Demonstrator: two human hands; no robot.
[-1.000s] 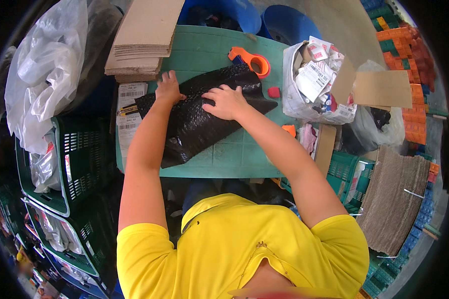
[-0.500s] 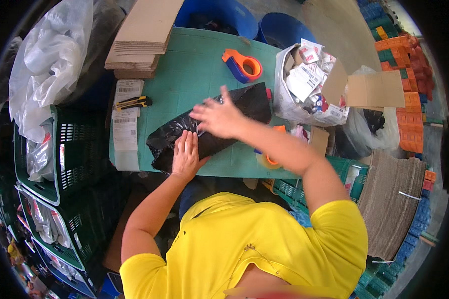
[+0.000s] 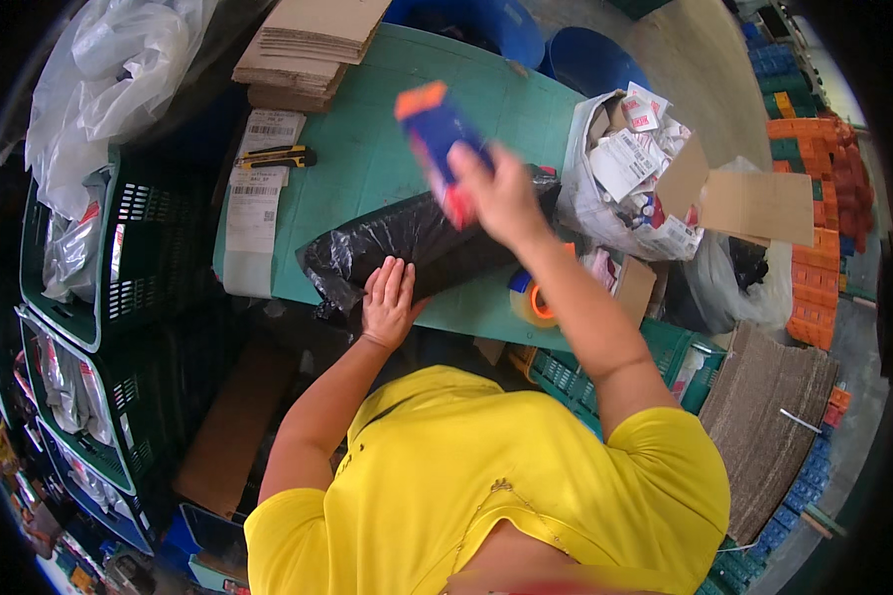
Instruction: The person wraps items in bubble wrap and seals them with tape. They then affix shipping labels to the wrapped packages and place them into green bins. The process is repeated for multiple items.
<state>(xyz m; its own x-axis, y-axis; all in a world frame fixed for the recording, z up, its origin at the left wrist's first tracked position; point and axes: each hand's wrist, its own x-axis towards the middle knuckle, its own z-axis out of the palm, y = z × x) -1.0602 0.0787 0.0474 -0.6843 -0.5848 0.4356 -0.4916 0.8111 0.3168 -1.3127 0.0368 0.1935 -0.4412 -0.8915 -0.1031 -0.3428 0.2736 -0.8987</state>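
Note:
A long parcel wrapped in shiny black plastic (image 3: 342, 253) lies slantwise across the green table (image 3: 367, 149). Flat on its near side rests my left hand (image 3: 392, 297), fingers stretched out and holding nothing. Above the parcel's far side my right hand (image 3: 506, 198) grips an orange and blue tape dispenser (image 3: 442, 134), smeared by motion; whether its tape touches the plastic I cannot tell. A second tape dispenser (image 3: 534, 299), with an orange ring, sits at the table's near edge, partly behind my right forearm.
Label sheets (image 3: 253, 218) with a yellow and black box cutter (image 3: 276, 157) lie at the left, below stacked cardboard (image 3: 313, 40). An open bag of packets and labels (image 3: 625, 164) stands at the right. Green crates (image 3: 159, 238) line the left; blue tubs (image 3: 593, 61) stand behind the table.
My right hand has left the parcel, taken up the tape dispenser from the table's far side and brought it over the parcel. My left hand stays on the plastic. The view has shifted slightly.

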